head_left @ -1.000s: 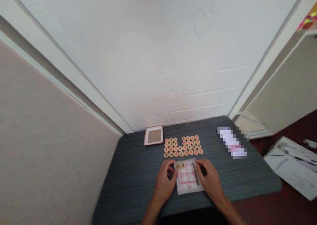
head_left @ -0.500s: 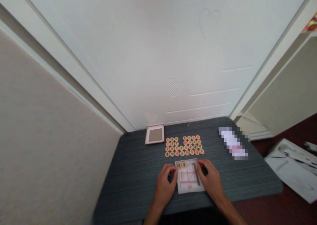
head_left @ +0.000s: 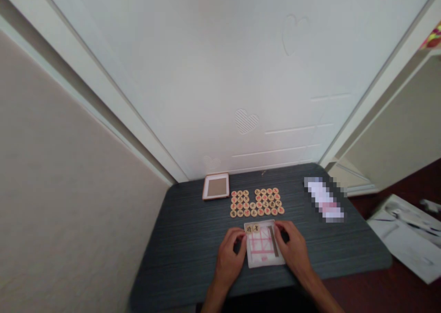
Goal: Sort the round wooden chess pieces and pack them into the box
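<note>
A shallow white box (head_left: 267, 263) lies on the table in front of me, holding a folded sheet with pink grid lines (head_left: 261, 245). Two round xiangqi pieces (head_left: 252, 228) sit side by side in its far left corner, and a dark strip runs along its right part. My left hand (head_left: 231, 253) is closed with thumb and fingertips at the box's left edge. On the opposite edge, my right hand (head_left: 293, 246) grips with its thumb over the rim; its other fingertips are partly hidden. Beyond the box, several more xiangqi pieces (head_left: 259, 204) with red or black characters lie in rows.
The dark table (head_left: 186, 239) stands against a white panel (head_left: 206, 83) with embossed hearts. A box lid (head_left: 217, 187) lies at the back left. On the right is a pixelated pale item (head_left: 324, 199). A white box (head_left: 408, 237) is on the floor at right.
The view shifts slightly. Both hands keep their places at the box's edges, and the pieces lie as before.
</note>
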`<action>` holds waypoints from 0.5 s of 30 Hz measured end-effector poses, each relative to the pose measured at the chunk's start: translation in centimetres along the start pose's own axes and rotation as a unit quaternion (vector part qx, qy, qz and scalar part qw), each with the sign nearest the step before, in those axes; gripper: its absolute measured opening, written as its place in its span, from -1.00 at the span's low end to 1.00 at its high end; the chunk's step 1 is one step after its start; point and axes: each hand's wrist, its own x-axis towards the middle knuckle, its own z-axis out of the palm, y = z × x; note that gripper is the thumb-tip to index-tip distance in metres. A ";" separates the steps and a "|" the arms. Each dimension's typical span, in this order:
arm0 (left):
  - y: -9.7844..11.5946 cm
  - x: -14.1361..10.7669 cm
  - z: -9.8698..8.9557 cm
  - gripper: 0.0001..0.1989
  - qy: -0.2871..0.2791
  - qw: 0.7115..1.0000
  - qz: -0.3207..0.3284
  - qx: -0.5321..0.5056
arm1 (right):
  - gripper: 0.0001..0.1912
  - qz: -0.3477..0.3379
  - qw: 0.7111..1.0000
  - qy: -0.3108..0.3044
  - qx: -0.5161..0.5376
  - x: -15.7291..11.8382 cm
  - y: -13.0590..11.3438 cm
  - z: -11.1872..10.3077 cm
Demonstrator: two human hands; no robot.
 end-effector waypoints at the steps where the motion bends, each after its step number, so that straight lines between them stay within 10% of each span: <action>1: 0.0 0.0 -0.1 -0.85 0.008 1.000 -0.001 -0.003 | -0.78 0.001 1.000 0.001 0.000 0.0 0.0 0.0; 15: -0.3 -0.2 -0.3 -0.78 0.029 0.999 -0.022 -0.029 | -0.76 -0.130 0.982 -0.057 -0.123 6.8 1.0 -2.5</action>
